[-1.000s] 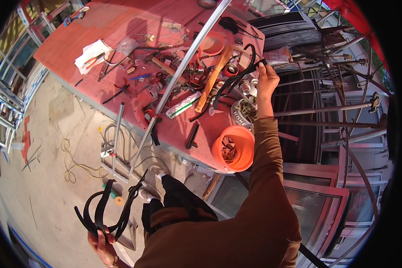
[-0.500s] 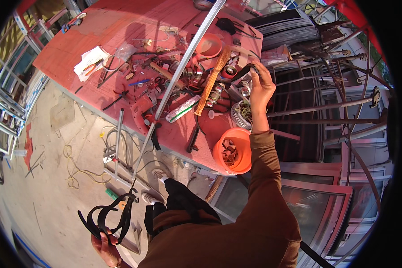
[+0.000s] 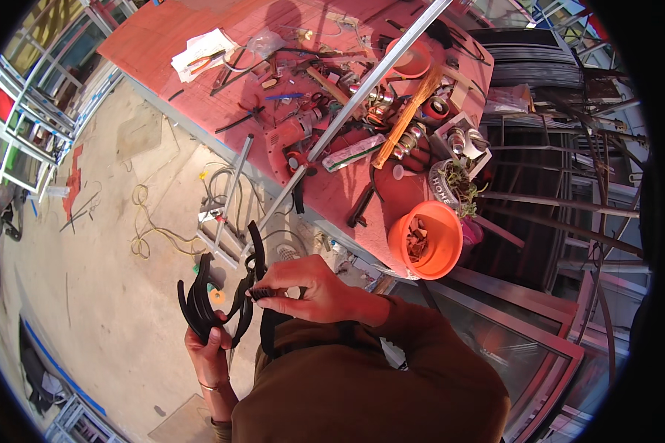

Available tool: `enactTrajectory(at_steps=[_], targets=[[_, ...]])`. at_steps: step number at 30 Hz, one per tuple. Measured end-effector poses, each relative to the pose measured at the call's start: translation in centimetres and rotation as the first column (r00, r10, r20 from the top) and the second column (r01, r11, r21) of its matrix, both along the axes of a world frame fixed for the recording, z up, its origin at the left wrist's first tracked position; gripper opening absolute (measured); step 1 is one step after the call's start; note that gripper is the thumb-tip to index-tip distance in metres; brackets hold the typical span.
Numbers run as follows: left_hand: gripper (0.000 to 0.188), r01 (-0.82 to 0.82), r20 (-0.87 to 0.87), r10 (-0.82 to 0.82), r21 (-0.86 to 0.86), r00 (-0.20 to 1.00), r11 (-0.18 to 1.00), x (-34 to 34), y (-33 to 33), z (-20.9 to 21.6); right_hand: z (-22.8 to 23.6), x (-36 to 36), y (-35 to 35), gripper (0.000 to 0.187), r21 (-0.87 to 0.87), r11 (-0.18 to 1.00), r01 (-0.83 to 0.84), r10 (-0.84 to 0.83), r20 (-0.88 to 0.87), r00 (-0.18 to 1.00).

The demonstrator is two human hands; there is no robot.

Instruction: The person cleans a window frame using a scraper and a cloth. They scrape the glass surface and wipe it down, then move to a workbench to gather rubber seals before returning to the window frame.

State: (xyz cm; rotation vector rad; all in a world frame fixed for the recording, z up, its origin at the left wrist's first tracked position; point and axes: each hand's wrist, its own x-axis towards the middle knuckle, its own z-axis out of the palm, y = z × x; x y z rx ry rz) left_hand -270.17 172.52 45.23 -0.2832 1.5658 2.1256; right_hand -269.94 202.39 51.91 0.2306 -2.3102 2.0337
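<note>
Black strips (image 3: 198,295) near left, in front of red table (image 3: 159,68): looped in your left hand (image 3: 208,343), fingers wrapped round them. Your right hand (image 3: 307,288) pinches dark end at bundle's right side; cannot tell if joined. Step in hand seems gathering strips; next move calls for firm left hold, careful right pinch. On table, near right: orange bucket (image 3: 446,230), reddish chunks (image 3: 416,240) inside. Beyond: round pot (image 3: 440,184) holding green plant (image 3: 465,198). Farther: orange bowl (image 3: 412,60), contents unclear.
</note>
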Motion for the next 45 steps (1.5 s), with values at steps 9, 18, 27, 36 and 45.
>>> enactTrajectory(at_steps=[9,18,27,36,45], targets=[[0.032,0.017,0.087,-0.003,-0.152,0.996,0.988,1.5,1.7,-1.4,-12.2,-2.4,-2.7,0.039,-0.672,0.738,-0.066,0.314,0.255,0.914],[0.027,-0.031,0.171,0.062,-0.178,0.983,0.984,2.2,1.9,-1.3,-41.0,-4.7,11.3,0.031,0.604,0.499,0.621,-0.718,-0.112,0.687],[0.020,-0.022,0.156,0.056,-0.211,0.986,0.977,1.8,1.5,-1.9,-36.6,-4.7,15.6,0.024,0.104,0.555,0.825,-0.762,0.460,0.455],[0.019,-0.033,0.199,0.053,-0.104,0.979,0.994,0.6,0.9,-2.2,-10.7,5.9,22.3,0.025,-0.337,0.502,0.797,-0.721,0.346,0.600],[0.029,0.083,0.198,-0.105,0.115,0.975,0.990,-0.7,2.2,-1.9,-2.7,9.1,16.4,0.035,-0.405,0.678,0.613,-0.491,0.372,0.788]])
